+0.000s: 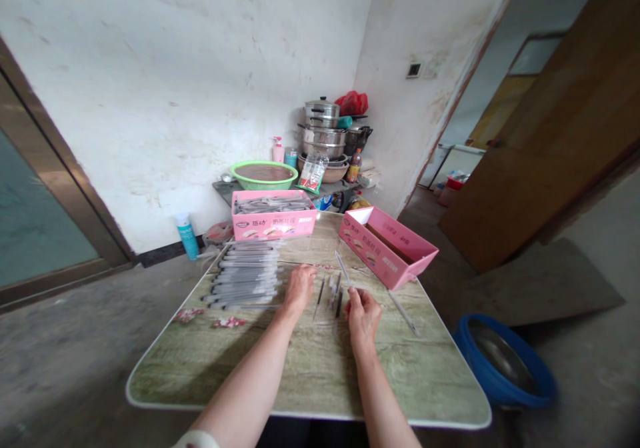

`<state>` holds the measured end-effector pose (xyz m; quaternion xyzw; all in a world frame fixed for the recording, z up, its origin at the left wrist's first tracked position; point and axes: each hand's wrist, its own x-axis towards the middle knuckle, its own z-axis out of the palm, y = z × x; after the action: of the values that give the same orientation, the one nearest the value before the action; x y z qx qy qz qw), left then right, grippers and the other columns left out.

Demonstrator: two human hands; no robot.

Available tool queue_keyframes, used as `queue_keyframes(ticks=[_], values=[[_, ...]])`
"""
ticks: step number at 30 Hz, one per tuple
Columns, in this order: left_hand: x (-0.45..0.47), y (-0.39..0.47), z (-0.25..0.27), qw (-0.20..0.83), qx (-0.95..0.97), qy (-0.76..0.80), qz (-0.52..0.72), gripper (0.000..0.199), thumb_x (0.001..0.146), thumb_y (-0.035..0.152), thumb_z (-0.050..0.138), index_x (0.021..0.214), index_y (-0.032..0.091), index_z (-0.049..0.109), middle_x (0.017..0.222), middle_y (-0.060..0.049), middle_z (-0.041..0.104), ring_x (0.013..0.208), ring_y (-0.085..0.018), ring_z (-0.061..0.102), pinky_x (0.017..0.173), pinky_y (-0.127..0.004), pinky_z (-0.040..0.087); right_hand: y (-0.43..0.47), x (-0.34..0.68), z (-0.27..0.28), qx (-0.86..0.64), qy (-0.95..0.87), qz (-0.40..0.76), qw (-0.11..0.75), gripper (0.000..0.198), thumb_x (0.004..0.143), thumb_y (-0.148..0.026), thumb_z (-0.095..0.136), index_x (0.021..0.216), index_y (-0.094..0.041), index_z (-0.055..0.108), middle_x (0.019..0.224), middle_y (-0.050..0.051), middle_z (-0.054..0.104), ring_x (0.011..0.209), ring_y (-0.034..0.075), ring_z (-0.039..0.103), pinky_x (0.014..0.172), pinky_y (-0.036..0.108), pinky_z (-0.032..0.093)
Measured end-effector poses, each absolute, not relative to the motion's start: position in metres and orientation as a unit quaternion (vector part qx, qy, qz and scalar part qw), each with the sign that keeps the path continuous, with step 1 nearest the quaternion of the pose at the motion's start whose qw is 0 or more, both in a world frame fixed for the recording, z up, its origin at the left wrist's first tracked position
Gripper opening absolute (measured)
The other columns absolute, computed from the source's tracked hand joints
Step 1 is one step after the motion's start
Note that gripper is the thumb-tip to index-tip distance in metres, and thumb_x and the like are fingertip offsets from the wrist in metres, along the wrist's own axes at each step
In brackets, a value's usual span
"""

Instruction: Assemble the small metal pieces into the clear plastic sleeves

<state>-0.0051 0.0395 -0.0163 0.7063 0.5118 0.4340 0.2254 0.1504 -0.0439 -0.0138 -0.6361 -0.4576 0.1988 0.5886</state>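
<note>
My right hand [364,311] is closed, with thumb and fingers pinching a thin, pale pen-like stick [343,267] that slants up and away to the left. My left hand [299,289] has its fingers curled together over the table; whatever it may hold is too small to make out. Between both hands lie several small dark and clear pen parts [334,293], their details blurred. To the left of my left hand are stacked many slim, clear pens [245,275] with dark ends. Another pale pen-like stick [404,313] rests on the table, right of my right hand.
A pink box [274,227] full of pens stands at the table's back; another pink box [380,251] sits tilted at the right. Behind are a green basin [264,183] and stacked steel pots [324,138]. A blue tub [505,361] is on the floor beside the wood-patterned table [310,381].
</note>
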Motion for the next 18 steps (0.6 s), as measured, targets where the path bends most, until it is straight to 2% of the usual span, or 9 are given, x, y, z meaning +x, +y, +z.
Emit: queue_keyframes(ticks=[3,5,7,10,15,18], values=[[-0.01,0.041,-0.016,0.225,0.672,0.518,0.479,0.026,0.076,0.006,0.056,0.092,0.019,0.072,0.093,-0.008,0.071,0.085,-0.021,0.065,0.083,-0.035,0.049,-0.044,0.15,-0.014,-0.637,-0.459,0.198,0.586,0.04,0.087,-0.045,0.05,0.06,-0.017,0.059,0.044,-0.002,0.052,0.041,0.013,0.047,0.047,0.023,0.034],[-0.011,0.044,-0.016,0.256,0.632,0.501,0.534,0.035,0.077,0.007,0.056,0.107,0.02,0.069,0.103,-0.008,0.071,0.089,-0.02,0.066,0.085,-0.034,0.049,-0.044,0.15,-0.014,-0.636,-0.461,0.2,0.585,0.039,0.086,-0.045,0.05,0.059,-0.017,0.058,0.045,-0.002,0.053,0.041,0.012,0.047,0.046,0.023,0.034],[-0.013,0.047,-0.017,0.296,0.599,0.471,0.577,0.038,0.078,0.01,0.055,0.113,0.02,0.067,0.111,-0.008,0.069,0.097,-0.02,0.065,0.089,-0.033,0.048,-0.044,0.15,-0.014,-0.635,-0.464,0.202,0.584,0.039,0.086,-0.044,0.05,0.059,-0.017,0.058,0.045,-0.002,0.053,0.041,0.012,0.047,0.046,0.022,0.033],[-0.015,0.049,-0.018,0.355,0.556,0.442,0.608,0.032,0.079,0.017,0.056,0.108,0.019,0.069,0.106,-0.006,0.071,0.097,-0.02,0.064,0.089,-0.032,0.047,-0.044,0.15,-0.013,-0.631,-0.466,0.209,0.584,0.039,0.086,-0.044,0.051,0.059,-0.017,0.057,0.045,-0.002,0.052,0.04,0.012,0.046,0.045,0.022,0.033],[-0.016,0.048,-0.013,0.454,0.435,0.391,0.672,0.032,0.074,0.034,0.066,0.101,0.016,0.067,0.092,-0.005,0.069,0.078,-0.015,0.062,0.072,-0.027,0.049,-0.046,0.149,-0.007,-0.622,-0.432,0.247,0.604,0.038,0.085,-0.045,0.052,0.059,-0.017,0.057,0.043,-0.003,0.052,0.036,0.011,0.044,0.04,0.022,0.032],[-0.016,0.047,-0.01,0.506,0.38,0.33,0.7,0.037,0.07,0.038,0.073,0.098,0.015,0.065,0.084,-0.003,0.065,0.071,-0.012,0.06,0.068,-0.024,0.049,-0.047,0.148,-0.004,-0.607,-0.433,0.264,0.611,0.038,0.084,-0.044,0.053,0.058,-0.018,0.055,0.042,-0.004,0.05,0.034,0.01,0.042,0.038,0.022,0.031]])
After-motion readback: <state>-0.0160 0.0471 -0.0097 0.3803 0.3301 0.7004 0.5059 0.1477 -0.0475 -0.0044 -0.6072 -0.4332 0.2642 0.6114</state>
